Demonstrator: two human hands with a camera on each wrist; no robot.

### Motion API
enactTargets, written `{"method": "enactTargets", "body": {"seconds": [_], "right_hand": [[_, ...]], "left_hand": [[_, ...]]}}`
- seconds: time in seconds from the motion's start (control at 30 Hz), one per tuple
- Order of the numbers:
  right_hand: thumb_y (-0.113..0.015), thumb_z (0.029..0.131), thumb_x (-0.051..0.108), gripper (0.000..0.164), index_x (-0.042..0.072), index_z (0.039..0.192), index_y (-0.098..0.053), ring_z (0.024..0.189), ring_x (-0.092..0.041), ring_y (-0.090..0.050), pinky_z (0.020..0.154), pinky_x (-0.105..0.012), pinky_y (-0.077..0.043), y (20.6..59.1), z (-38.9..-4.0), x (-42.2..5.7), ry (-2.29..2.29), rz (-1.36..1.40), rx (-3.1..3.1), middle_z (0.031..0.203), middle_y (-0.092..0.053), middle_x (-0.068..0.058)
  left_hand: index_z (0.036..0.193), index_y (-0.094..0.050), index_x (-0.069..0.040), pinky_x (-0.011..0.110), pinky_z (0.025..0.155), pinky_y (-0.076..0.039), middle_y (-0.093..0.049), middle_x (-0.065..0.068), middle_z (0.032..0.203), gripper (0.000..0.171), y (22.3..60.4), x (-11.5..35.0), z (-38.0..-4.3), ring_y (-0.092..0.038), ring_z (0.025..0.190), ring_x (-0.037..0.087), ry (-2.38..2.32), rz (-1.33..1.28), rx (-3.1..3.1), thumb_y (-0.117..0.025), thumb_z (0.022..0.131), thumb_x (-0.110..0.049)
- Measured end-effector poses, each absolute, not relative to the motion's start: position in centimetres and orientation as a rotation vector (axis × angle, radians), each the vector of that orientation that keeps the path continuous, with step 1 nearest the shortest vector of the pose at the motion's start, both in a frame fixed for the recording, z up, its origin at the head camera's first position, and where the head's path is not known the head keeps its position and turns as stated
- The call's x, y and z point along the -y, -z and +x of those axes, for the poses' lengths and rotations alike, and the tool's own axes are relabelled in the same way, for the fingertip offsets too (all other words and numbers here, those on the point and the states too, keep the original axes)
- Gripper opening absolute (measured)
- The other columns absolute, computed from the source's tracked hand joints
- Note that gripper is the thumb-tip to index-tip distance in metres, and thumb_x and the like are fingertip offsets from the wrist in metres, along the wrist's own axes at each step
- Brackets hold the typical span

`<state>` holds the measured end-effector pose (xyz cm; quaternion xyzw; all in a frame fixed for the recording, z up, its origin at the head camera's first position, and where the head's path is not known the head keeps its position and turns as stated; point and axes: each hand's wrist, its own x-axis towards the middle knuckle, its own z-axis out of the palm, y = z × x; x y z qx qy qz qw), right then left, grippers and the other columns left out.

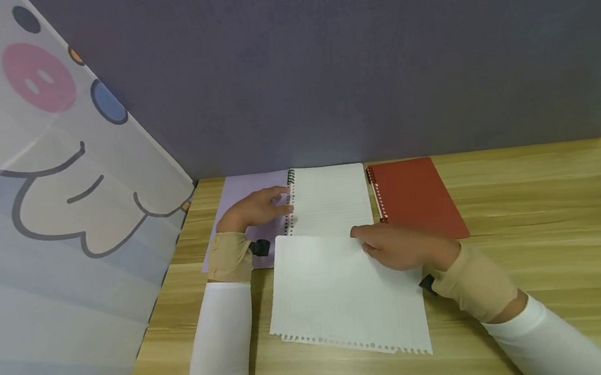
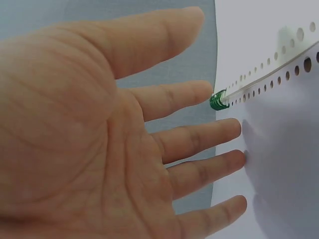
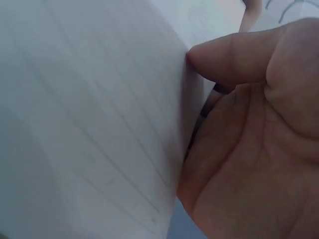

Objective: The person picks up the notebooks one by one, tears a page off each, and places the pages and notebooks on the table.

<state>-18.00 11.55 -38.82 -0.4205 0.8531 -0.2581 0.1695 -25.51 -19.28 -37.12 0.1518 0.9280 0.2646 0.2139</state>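
An open ring-bound notebook shows a lined white page [image 1: 331,193] and a lilac cover [image 1: 238,187]. My left hand [image 1: 259,208] is over the binding side with its fingers extended. In the left wrist view, its fingertips are close to the punched page [image 2: 289,149] and a green ring [image 2: 219,100]; whether they touch is hard to tell. My right hand [image 1: 398,246] pinches loose lined paper [image 1: 344,298] by its upper edge, thumb on the near face. Ragged, punched holes run along the paper's lower edge. It overlaps the notebook's lower part; one sheet or more, I cannot tell.
A red notebook [image 1: 418,200], bound with rings on its left side, lies closed beside the white page, partly under my right hand. Behind the wooden table [image 1: 541,206] rises a dark grey panel [image 1: 348,62]. A cartoon-printed wall [image 1: 93,231] borders the left side.
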Motion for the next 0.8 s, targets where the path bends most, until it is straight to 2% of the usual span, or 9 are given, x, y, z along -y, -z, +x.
{"method": "enactTargets", "body": {"seconds": [0.23,0.43,0.63,0.8], "right_hand": [[-0.040,0.093,0.013,0.011,0.019,0.090,-0.048,0.068,-0.009,-0.042,0.064,-0.027,-0.039,39.2,-16.4,-9.6,0.622,-1.219,-2.498,0.072,-0.043,0.009],[-0.048,0.089,0.012,0.008,0.018,0.091,-0.052,0.069,-0.010,-0.045,0.065,-0.026,-0.037,40.0,-15.3,-8.1,0.596,-1.232,-2.561,0.074,-0.048,0.014],[-0.050,0.087,0.012,0.009,0.020,0.089,-0.054,0.065,-0.010,-0.045,0.060,-0.026,-0.037,40.7,-14.9,-7.1,0.607,-1.174,-2.625,0.073,-0.048,0.015],[-0.049,0.086,0.013,0.010,0.018,0.091,-0.056,0.067,-0.008,-0.046,0.062,-0.026,-0.038,41.2,-14.6,-6.5,0.560,-1.156,-2.718,0.078,-0.053,0.013]], "left_hand": [[0.144,-0.031,-0.019,0.043,0.096,-0.030,-0.035,0.014,0.141,0.061,36.8,19.7,-25.4,-0.032,0.129,0.030,-0.726,0.400,-2.568,-0.050,0.091,-0.042],[0.143,-0.032,-0.021,0.043,0.096,-0.031,-0.037,0.013,0.140,0.060,36.9,20.0,-25.5,-0.033,0.128,0.030,-0.702,0.369,-2.600,-0.050,0.090,-0.045],[0.142,-0.033,-0.019,0.043,0.096,-0.030,-0.037,0.013,0.140,0.062,36.7,20.3,-25.3,-0.033,0.128,0.031,-0.695,0.346,-2.615,-0.050,0.090,-0.048],[0.142,-0.033,-0.019,0.042,0.096,-0.030,-0.037,0.012,0.140,0.062,36.8,20.2,-25.4,-0.033,0.128,0.029,-0.693,0.341,-2.622,-0.050,0.089,-0.048]]}}
